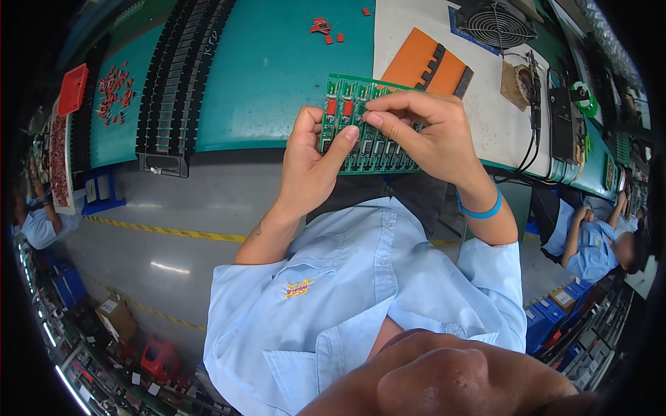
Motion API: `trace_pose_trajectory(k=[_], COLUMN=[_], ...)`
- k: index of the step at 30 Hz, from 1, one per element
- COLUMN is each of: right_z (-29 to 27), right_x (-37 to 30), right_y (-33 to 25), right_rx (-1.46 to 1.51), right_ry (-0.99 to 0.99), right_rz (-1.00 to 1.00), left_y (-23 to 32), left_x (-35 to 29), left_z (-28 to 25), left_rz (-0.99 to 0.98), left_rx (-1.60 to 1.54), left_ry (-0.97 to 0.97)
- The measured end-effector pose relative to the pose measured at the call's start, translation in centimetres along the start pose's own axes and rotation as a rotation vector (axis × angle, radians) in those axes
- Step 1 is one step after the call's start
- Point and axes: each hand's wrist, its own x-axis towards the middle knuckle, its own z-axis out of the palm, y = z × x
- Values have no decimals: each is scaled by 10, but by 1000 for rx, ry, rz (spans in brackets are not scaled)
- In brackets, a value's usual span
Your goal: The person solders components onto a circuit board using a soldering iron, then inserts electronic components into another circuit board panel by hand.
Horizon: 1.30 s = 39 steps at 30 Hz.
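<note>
A green circuit board panel, made of several narrow strips side by side, is held up at the near edge of the bench. My left hand grips its left side, the thumb lying over the face. Two red rectangular components, a left one and a right one, sit upright on the leftmost strips. Over the upper middle of the panel is my right hand, thumb and forefinger pinched together close to the board. Whatever is between those fingertips is too small to make out.
Loose red components lie on the green mat, with a larger scatter at left beside a red tray. Black slotted racks stand between. An orange board, a fan and cables are at right. Co-workers sit both sides.
</note>
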Motion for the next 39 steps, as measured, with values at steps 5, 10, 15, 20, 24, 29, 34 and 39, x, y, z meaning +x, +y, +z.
trace_pose_trajectory(k=[5, 10, 15, 20, 24, 29, 34, 39], right_z=[0, -4, -4, -3, 1, -6, -33, -28], right_x=[-1, 2, 4, 15, 26, 60, 114, 142], right_y=[-2, -5, -7, -13, -14, 4, 70, 88], right_rx=[-21, -30, -40, -130, -218, -248, -644, -734], right_ry=[7, -32, -39, -66, -97, -30, 92, 36], right_rz=[-22, 44, 53, 19, -14, -49, -147, -11], left_y=[1, 0, 1, 2, -3, 1, 6, 8], left_x=[0, -1, -1, -2, -3, -11, -19, -21], left_z=[0, -1, -1, 0, -5, -18, -31, -34], left_rz=[9, 3, -1, 15, -10, -81, -106, -94], left_rx=[6, 1, 2, 2, -40, -143, -197, -191], left_ry=[3, -1, -13, -25, -4, 87, 135, 154])
